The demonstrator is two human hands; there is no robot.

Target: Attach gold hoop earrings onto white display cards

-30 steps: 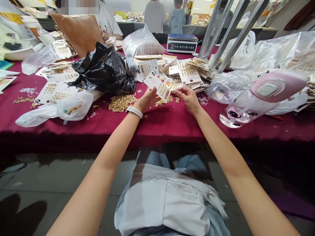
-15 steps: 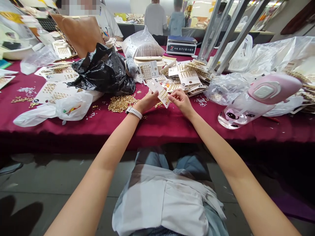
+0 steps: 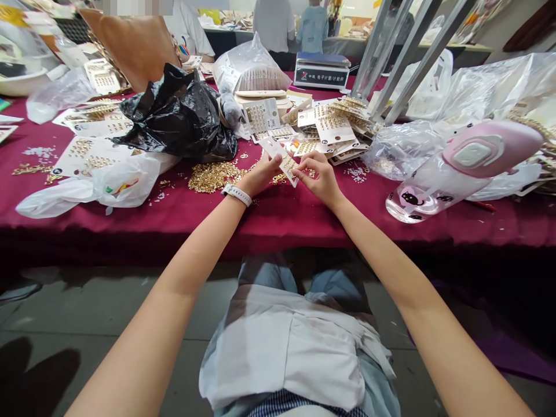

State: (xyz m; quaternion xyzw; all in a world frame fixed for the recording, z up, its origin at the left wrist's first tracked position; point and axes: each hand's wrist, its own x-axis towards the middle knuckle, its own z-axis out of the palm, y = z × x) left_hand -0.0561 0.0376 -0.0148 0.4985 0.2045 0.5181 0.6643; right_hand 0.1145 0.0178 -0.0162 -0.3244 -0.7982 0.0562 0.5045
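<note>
My left hand [image 3: 263, 174], with a white watch [image 3: 237, 194] at the wrist, grips a white earring card [image 3: 278, 155] by its left side. Rows of small gold pieces show on the card, which is held tilted above the table. At the card's lower right edge, my right hand [image 3: 320, 178] has thumb and fingertips pinched together; whether a small piece is between them is too small to tell. Left of my left hand lies a heap of gold earring pieces [image 3: 212, 177]. Filled cards [image 3: 334, 124] are piled just beyond my hands.
A black plastic bag [image 3: 178, 119] and a white bag [image 3: 125, 179] lie on the left. To the right, a pink-lidded bottle [image 3: 434, 185] leans beside clear plastic bags [image 3: 399, 147]. Metal posts [image 3: 403, 75] rise behind, near a digital scale [image 3: 321, 72]. People are in the background.
The view has shifted slightly. My right fingers have moved a little along the card's edge, and the knuckles are more raised; the left hand keeps its hold.
</note>
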